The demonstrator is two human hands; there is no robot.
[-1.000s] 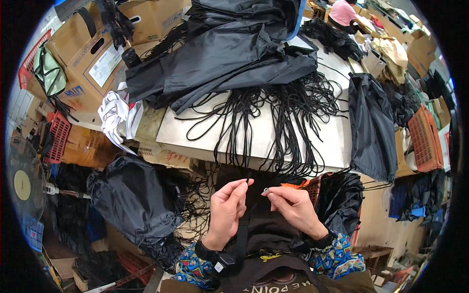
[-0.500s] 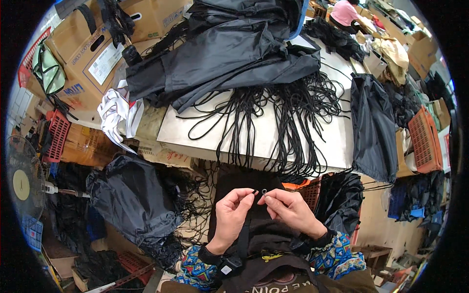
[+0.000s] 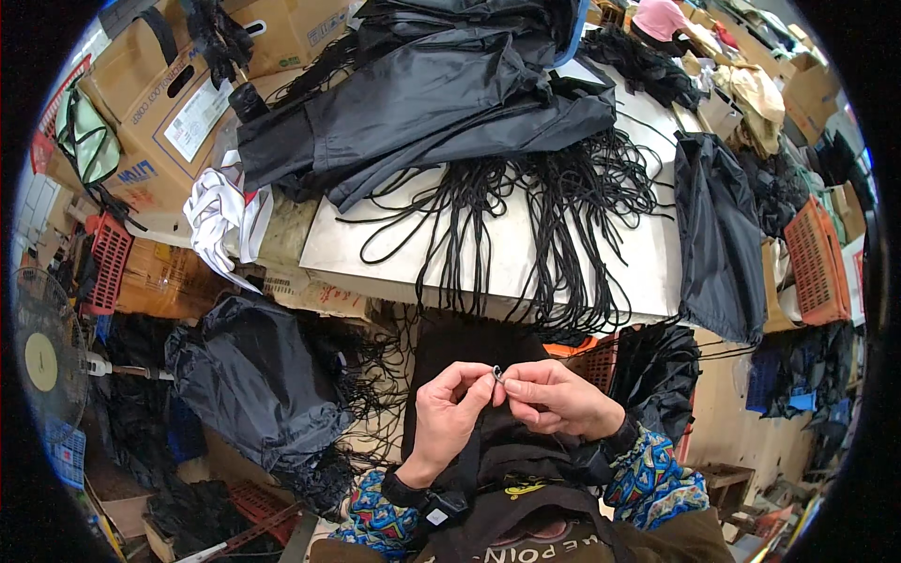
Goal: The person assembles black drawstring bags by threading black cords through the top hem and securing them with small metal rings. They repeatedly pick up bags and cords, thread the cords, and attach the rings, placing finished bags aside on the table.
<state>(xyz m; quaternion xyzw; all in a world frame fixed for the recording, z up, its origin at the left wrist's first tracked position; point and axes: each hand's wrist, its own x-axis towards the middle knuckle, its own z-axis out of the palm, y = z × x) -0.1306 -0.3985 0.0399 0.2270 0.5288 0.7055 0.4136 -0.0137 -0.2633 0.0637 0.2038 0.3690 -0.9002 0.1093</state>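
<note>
In front of my dark apron, my hands meet at the fingertips. My left hand [image 3: 443, 418] is closed in a pinch on a small black piece, perhaps a cord end, mostly covered by the fingers. A small grey loop [image 3: 497, 372] sits between the fingertips, and my right hand [image 3: 561, 402] pinches it from the other side. Its exact kind is too small to make out. Beyond the hands, several black cords [image 3: 479, 235] hang over the edge of the white table [image 3: 375, 246]. They come from a pile of black fabric bags [image 3: 441, 103].
A black bag [image 3: 718, 239] hangs off the table's right side. More black bags [image 3: 258, 375] lie at lower left, near a fan [image 3: 42, 361]. Cardboard boxes [image 3: 155, 103] and white straps [image 3: 221, 211] stand at left. An orange crate [image 3: 817, 263] is at right. A person in pink [image 3: 660, 21] sits far off.
My right hand has moved slightly left, bringing the grey loop up against the black piece in my left fingers. The gap between the fingertips has closed.
</note>
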